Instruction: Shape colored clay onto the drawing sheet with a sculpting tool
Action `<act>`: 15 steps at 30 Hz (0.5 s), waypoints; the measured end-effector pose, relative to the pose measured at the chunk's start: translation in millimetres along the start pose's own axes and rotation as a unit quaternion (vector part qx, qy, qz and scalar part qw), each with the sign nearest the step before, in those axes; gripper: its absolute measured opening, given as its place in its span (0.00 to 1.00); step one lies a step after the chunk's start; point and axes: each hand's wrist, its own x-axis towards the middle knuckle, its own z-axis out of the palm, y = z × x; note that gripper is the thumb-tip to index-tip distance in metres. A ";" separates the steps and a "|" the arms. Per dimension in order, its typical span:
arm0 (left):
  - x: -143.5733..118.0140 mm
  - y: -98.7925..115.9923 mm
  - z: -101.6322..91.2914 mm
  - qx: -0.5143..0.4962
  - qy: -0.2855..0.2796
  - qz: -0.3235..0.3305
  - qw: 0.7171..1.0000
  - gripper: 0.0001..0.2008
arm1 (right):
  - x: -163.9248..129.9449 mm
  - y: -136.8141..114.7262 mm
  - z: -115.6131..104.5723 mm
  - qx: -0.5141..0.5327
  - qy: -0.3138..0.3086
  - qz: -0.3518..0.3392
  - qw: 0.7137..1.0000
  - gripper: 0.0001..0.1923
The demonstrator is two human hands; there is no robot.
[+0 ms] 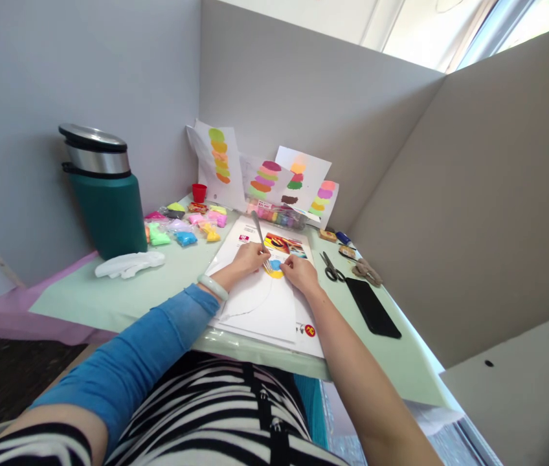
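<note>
My left hand (pixel 250 257) grips a metal fork (pixel 260 237), its tines pressing on a blue lump of clay (pixel 275 265) that lies over a yellow patch (pixel 274 274) on a white sheet (pixel 262 307). My right hand (pixel 300 272) rests beside the clay, fingertips touching the sheet at its edge. A pale bangle sits on my left wrist, above a blue sleeve. A printed colour picture (pixel 284 244) lies just beyond the hands.
A green flask (pixel 107 194) stands at the left, with a white glove (pixel 129 264) in front. Bags of coloured clay (pixel 184 223), a red cup (pixel 199 192) and colour-swatch sheets (pixel 219 162) line the back. Scissors (pixel 331 267) and a black phone (pixel 372 307) lie at right.
</note>
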 end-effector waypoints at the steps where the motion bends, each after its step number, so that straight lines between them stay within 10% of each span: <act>1: -0.2 0.4 0.2 0.000 -0.003 0.006 1.000 0.11 | 0.1 0.1 0.2 0.000 0.000 -0.001 1.000 0.10; 15: 1.3 -1.2 1.6 -0.006 0.003 0.002 1.000 0.12 | 1.2 -0.1 0.9 -0.009 -0.001 0.002 1.000 0.11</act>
